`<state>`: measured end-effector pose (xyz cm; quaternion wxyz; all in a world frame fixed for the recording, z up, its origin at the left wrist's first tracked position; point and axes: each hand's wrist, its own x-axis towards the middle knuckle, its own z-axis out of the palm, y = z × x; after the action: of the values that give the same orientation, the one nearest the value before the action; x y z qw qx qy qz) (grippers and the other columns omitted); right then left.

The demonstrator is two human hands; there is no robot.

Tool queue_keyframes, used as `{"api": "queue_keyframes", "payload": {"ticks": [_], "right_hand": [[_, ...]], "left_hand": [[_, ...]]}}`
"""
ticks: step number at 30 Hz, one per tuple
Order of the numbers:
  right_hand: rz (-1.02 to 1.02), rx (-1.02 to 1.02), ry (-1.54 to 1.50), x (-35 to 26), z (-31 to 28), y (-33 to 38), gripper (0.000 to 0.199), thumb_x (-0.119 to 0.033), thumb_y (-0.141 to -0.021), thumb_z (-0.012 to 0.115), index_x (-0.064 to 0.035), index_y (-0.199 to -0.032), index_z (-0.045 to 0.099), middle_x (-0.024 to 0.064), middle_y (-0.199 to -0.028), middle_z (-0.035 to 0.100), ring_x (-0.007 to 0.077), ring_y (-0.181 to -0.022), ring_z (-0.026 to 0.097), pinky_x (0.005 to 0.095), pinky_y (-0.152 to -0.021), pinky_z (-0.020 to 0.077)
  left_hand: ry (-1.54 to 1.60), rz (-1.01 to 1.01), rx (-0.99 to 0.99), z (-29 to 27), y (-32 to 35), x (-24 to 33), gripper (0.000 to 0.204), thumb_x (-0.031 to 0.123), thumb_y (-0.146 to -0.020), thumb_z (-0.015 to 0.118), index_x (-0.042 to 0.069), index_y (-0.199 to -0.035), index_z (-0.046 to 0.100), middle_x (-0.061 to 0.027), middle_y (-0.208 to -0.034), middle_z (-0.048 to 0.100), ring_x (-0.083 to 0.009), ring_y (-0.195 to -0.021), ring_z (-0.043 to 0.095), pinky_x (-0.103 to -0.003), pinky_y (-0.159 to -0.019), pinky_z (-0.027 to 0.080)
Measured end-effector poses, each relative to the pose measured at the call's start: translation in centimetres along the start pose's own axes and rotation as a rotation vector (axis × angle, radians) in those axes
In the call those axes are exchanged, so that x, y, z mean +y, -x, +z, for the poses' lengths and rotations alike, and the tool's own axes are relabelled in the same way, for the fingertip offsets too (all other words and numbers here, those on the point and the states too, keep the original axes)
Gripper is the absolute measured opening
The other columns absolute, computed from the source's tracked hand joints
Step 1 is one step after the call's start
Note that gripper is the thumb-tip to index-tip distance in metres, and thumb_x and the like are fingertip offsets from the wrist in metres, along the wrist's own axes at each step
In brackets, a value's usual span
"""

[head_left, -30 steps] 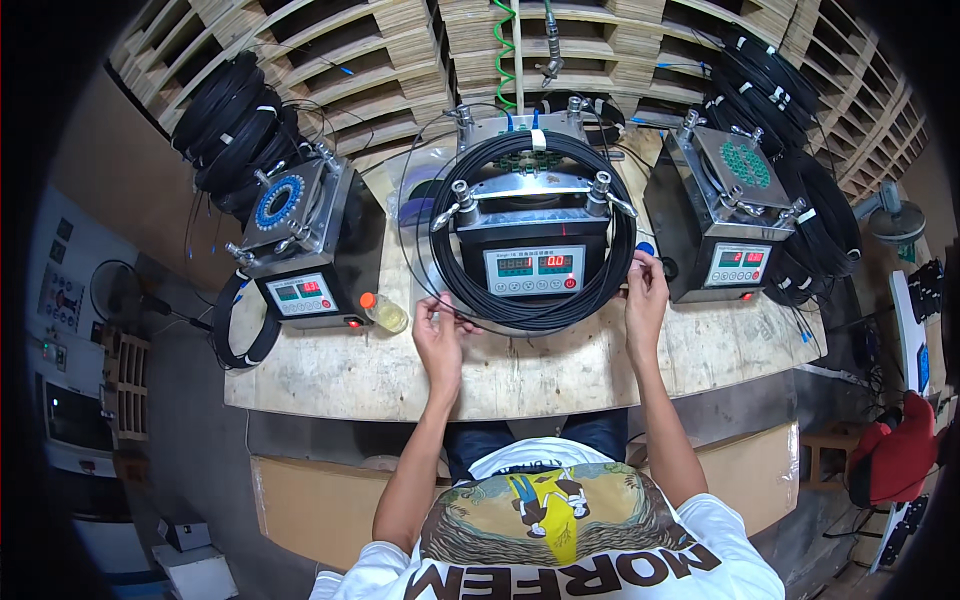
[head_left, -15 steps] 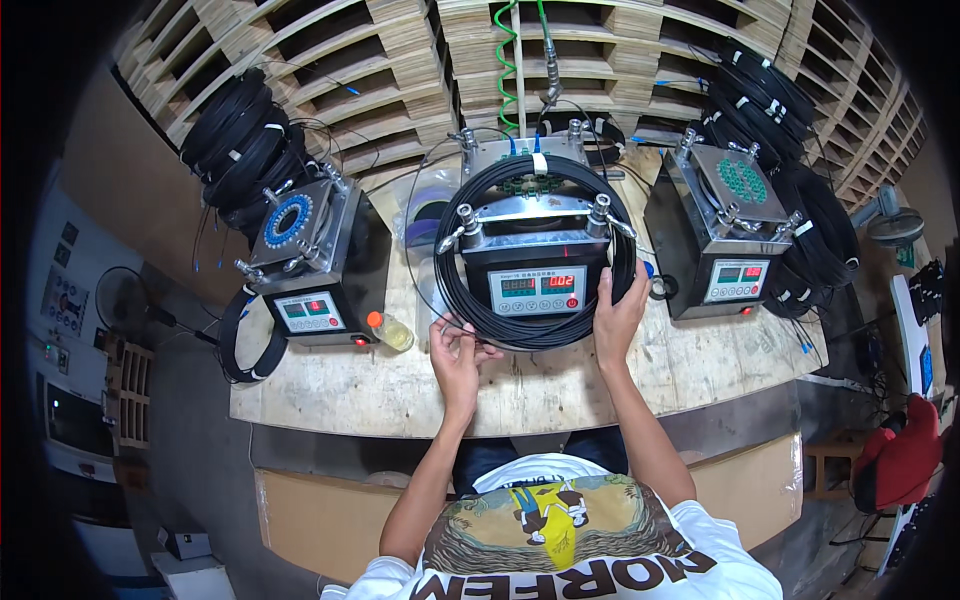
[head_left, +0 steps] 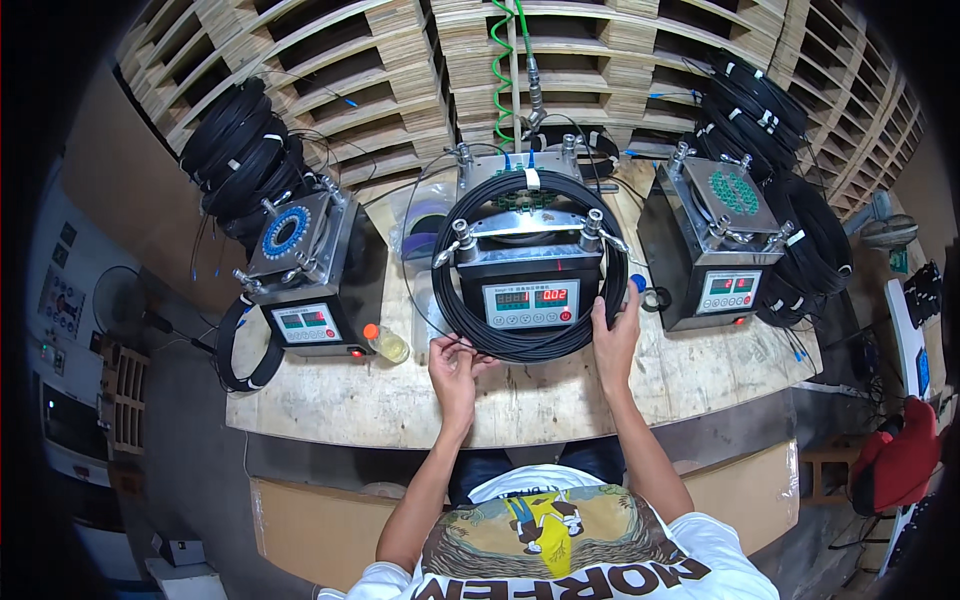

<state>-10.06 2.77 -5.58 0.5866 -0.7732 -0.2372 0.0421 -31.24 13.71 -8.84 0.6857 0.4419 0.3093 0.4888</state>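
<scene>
Workbench [head_left: 330, 400] front edge bare; left hand [head_left: 455, 368], right hand [head_left: 615, 335] gripping black cable coil [head_left: 530, 345]

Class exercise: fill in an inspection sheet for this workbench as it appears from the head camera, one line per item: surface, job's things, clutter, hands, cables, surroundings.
Surface: wooden bench top, worn, bare patches near the front edge.
Job's things: black cable coil looped around the middle machine.
Clutter: small bottle with orange cap beside the left machine.
Hands: left hand at the coil's lower edge; right hand grips its right side.
Cables: more black coils stacked back left and back right; green spiral hose hanging above.
Surroundings: wooden pallets behind; right machine.
</scene>
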Motion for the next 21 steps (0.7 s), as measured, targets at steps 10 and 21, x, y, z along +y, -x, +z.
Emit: {"api": "queue_keyframes", "payload": {"ticks": [10,21], "right_hand": [[-0.028,0.01,0.072,-0.5,-1.3,-0.4,0.04,-0.028,-0.101,0.059,0.0031,-0.125,0.052,0.0158,-0.089,0.062,0.0269,-0.078,0.061,0.039,-0.075,0.0479],[-0.217,-0.168,-0.267,-6.1,-4.3,-8.6,0.022,-0.013,-0.094,0.07,0.0003,-0.11,0.063,-0.0015,-0.076,0.056,0.003,-0.066,0.049,0.0216,-0.057,0.0406]], "left_hand": [[-0.101,-0.167,-0.041,-0.1,0.2,3.8,0.031,0.008,-0.102,0.057,0.001,-0.127,0.041,-0.0072,-0.083,0.059,-0.0167,-0.074,0.065,-0.032,-0.07,0.062],[-0.654,0.355,-0.023,2.5,-5.6,13.5,0.025,0.015,-0.098,0.064,0.0,-0.118,0.06,-0.0027,-0.081,0.06,-0.0057,-0.067,0.053,-0.025,-0.056,0.044]]}}
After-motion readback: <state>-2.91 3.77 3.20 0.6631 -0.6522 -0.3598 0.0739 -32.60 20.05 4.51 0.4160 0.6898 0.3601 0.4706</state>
